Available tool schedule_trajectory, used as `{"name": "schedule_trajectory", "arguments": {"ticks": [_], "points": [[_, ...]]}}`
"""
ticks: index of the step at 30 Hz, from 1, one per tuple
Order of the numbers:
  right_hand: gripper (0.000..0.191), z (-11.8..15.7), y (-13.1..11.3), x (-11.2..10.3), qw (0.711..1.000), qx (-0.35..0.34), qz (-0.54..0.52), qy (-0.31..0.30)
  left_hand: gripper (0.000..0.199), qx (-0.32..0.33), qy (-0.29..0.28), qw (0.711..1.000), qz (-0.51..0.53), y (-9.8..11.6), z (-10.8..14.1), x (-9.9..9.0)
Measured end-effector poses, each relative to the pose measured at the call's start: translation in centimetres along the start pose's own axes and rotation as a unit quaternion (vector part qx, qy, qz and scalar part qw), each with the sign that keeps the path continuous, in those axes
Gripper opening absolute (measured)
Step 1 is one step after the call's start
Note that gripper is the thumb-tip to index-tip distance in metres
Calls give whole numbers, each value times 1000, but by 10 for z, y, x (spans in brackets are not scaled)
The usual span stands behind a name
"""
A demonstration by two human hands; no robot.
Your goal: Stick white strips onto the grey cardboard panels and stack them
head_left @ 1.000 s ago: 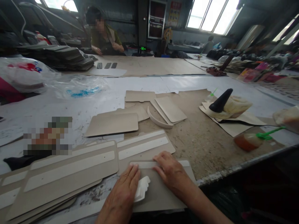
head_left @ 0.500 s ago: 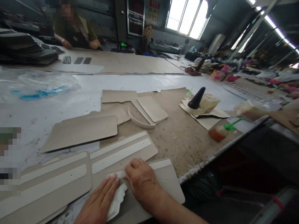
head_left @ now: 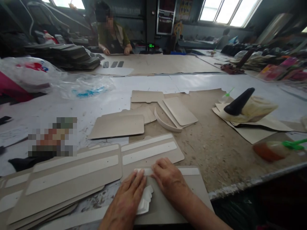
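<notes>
My left hand lies with its fingers stretched out, the tips pressing on the left end of a white strip. This strip runs along the far edge of a grey-beige board in front of me. My right hand has its fingers curled together on the same strip, just right of the left fingertips; its thumb is partly hidden. Beside and partly under my left hand sits a small stack of white strips. Just beyond lies a board with two white strips.
More stripped boards overlap at left. Plain boards and a curved strip lie farther back. At right are a black cone and a bottle of orange-brown liquid. A person works across the table.
The view has turned left, so everything sits farther right. My hands stay on the strip and board, the left fingertips now close to the right hand. More of the left side shows.
</notes>
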State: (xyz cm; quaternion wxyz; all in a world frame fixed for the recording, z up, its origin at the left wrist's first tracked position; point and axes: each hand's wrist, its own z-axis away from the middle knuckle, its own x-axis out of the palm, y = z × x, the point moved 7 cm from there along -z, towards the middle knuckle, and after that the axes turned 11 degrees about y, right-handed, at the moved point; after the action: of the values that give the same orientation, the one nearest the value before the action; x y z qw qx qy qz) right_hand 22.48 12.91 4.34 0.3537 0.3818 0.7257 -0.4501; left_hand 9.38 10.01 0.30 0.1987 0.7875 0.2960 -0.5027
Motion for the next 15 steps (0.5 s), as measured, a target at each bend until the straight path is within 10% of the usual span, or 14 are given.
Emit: {"name": "schedule_trajectory", "arguments": {"ticks": [15], "points": [[15, -5, -9, 3, 1000, 3, 19, 0, 51, -56, 33, 997, -28, 5, -7, -16]]}}
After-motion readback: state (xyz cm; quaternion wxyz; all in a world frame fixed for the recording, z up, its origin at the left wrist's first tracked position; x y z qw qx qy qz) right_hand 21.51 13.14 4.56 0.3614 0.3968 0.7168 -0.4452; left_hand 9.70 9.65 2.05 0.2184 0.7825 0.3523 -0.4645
